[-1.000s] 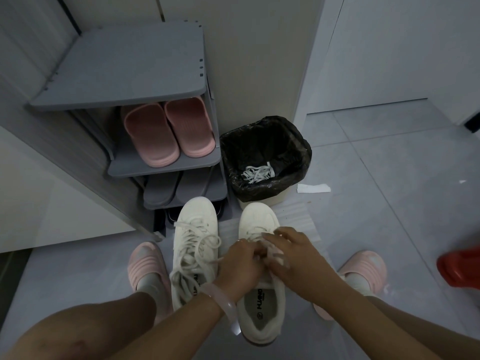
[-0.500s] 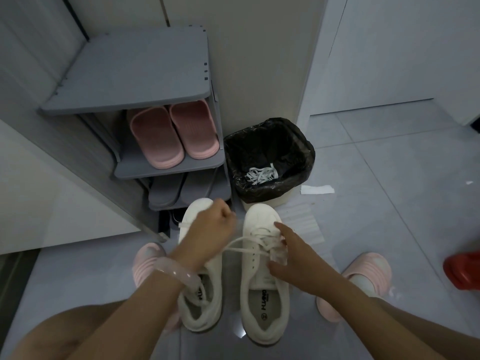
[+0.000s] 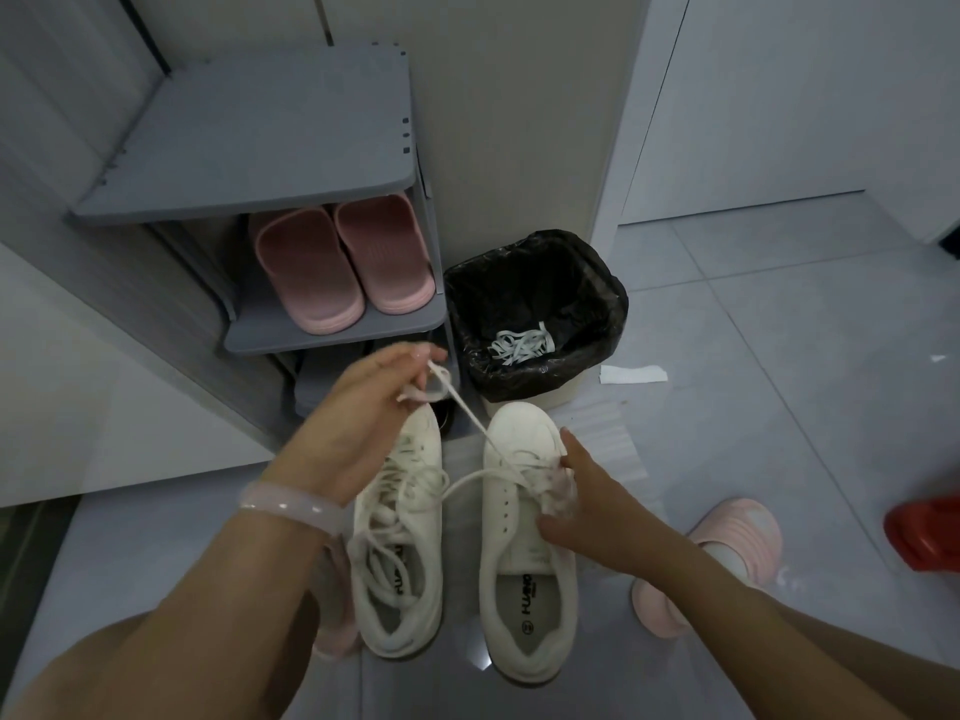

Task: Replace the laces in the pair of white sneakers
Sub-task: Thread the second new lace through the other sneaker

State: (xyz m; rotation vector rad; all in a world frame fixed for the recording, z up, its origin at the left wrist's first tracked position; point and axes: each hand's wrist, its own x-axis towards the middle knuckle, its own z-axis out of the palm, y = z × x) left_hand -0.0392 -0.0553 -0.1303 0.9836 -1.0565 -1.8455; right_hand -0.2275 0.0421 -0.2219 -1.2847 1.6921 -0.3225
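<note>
Two white sneakers stand side by side on the floor, toes pointing away from me. The left sneaker [image 3: 402,574] is fully laced, its lace loose. The right sneaker [image 3: 524,579] carries a white lace [image 3: 470,415] only near its toe. My left hand [image 3: 363,407] is raised above the left sneaker's toe and pinches the end of that lace, pulled taut up and to the left. My right hand [image 3: 576,504] rests on the right sneaker's tongue, holding the bunched other part of the lace against the shoe.
A bin with a black liner [image 3: 535,314] stands just beyond the sneakers, with old white laces [image 3: 522,345] inside. To the left is a grey shoe rack [image 3: 270,148] holding pink slippers [image 3: 343,267]. I wear pink slippers [image 3: 727,553]. A red object [image 3: 924,532] lies far right.
My left hand has pulled the lace away from the right sneaker, up and to the left, and further from the shoe. My right hand stayed on the right sneaker.
</note>
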